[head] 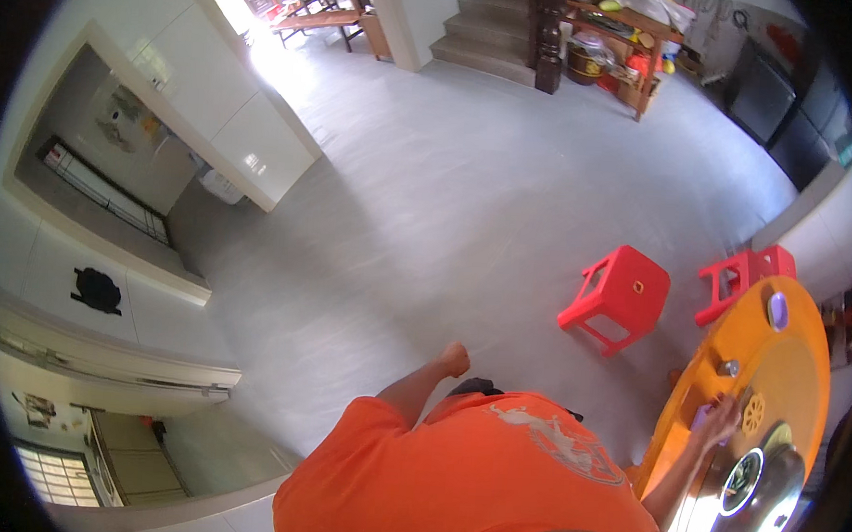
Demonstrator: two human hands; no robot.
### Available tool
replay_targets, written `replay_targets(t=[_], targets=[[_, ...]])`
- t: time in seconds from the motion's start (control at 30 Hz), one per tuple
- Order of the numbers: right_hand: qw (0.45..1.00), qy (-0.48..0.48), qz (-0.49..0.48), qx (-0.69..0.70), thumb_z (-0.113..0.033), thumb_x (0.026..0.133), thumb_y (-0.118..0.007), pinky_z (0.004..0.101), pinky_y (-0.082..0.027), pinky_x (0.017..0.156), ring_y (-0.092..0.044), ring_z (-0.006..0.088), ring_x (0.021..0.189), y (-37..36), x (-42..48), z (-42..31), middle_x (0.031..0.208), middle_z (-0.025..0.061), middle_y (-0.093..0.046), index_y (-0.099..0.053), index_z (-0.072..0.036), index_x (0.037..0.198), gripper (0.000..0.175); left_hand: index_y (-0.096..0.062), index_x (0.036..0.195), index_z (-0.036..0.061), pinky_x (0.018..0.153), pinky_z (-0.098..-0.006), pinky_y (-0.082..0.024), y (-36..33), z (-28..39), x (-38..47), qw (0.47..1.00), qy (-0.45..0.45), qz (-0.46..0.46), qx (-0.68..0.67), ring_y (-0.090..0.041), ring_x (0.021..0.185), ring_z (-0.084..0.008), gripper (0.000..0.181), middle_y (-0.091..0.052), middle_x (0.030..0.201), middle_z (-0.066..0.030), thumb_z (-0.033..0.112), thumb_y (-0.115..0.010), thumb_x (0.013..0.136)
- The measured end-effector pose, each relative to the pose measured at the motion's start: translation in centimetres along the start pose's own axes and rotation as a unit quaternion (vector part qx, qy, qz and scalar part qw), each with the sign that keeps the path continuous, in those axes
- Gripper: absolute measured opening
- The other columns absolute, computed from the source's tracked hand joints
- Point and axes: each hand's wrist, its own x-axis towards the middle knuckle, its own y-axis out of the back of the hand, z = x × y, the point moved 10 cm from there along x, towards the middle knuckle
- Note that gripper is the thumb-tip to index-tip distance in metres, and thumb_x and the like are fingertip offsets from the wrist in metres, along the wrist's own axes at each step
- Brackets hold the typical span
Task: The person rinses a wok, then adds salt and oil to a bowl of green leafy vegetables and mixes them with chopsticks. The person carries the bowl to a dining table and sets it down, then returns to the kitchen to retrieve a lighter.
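Observation:
My left hand (455,359) hangs over the grey floor beside my orange shirt, its fingers curled in with nothing seen in them. On the right, my right hand (725,419) is at the round orange-brown table (818,359), over a small purple object (702,416). Whether the fingers grip that object is too small to tell. Close by lie a yellow openwork trivet (753,414) and a small metal cup (729,368). A steel-rimmed bowl (740,481) with dark green food stands nearer my body, next to a large shiny dark lid (775,494). Farther along the table is a purple dish (778,311).
A red plastic stool (630,291) stands left of the table, with another red stool (729,282) behind it. Ahead are stairs (485,34), a dark wooden newel post (549,48) and a loaded wooden shelf table (626,24). Doorways open along the left wall (238,122).

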Motion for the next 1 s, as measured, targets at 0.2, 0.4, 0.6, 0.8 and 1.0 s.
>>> replay_targets(t=[0.2,0.4,0.6,0.8,1.0], targets=[[0.927,0.108,-0.344,-0.102,-0.013,0.095,-0.060,0.0259,-0.045,0.050,-0.058,0.0101,0.060,-31.2,-16.0,-4.8,0.073,0.0025,-0.063,-0.062,-0.003,0.087,0.013,-0.068,0.070,-0.0037,0.077,-0.0401,-0.057,5.3,-12.7,-8.1,0.981,0.165,0.083,-0.056,-0.071,0.070,-0.0304,0.028,-0.069,0.068,-0.0185,0.015,-0.051,0.081],[0.713,0.239,-0.632,-0.185,-0.008,0.086,-0.062,0.0319,-0.050,0.056,-0.063,0.0181,0.060,-48.6,-28.4,-0.2,0.068,0.0089,-0.065,-0.065,0.000,0.083,0.009,-0.071,0.076,0.0005,0.081,-0.0442,-0.056,1.6,-25.3,-19.0,0.905,0.373,0.166,-0.122,-0.069,0.077,-0.0365,0.030,-0.069,0.076,-0.0217,0.028,-0.059,0.079],[0.525,0.468,-0.603,-0.376,-0.013,0.069,-0.068,0.0413,-0.052,0.062,-0.065,0.0363,0.064,-58.0,-28.0,13.1,0.071,0.0194,-0.067,-0.066,-0.001,0.074,0.013,-0.071,0.075,0.0020,0.077,-0.0428,-0.057,-6.1,-26.7,-28.2,0.804,0.516,0.183,-0.232,-0.069,0.079,-0.0368,0.020,-0.071,0.083,-0.0186,0.020,-0.063,0.072],[0.545,0.254,-0.649,-0.466,-0.018,0.070,-0.075,0.0435,-0.046,0.051,-0.055,0.0322,0.048,-72.6,-32.2,13.5,0.061,0.0181,-0.064,-0.062,0.005,0.069,0.026,-0.073,0.075,0.0077,0.065,-0.0415,-0.057,-14.1,-25.4,-31.6,0.708,0.580,0.088,-0.393,-0.070,0.075,-0.0303,0.014,-0.070,0.074,-0.0127,0.019,-0.071,0.068],[0.425,0.376,-0.749,-0.343,0.002,0.074,-0.065,0.0427,-0.048,0.083,-0.062,0.0352,0.095,-89.0,-55.7,8.2,0.102,0.0215,-0.065,-0.065,0.003,0.092,0.018,-0.069,0.077,-0.0019,0.065,-0.0361,-0.059,-5.9,-24.6,-32.8,0.788,0.551,0.155,-0.226,-0.071,0.065,-0.0262,0.021,-0.071,0.072,-0.0150,0.017,-0.060,0.078]])
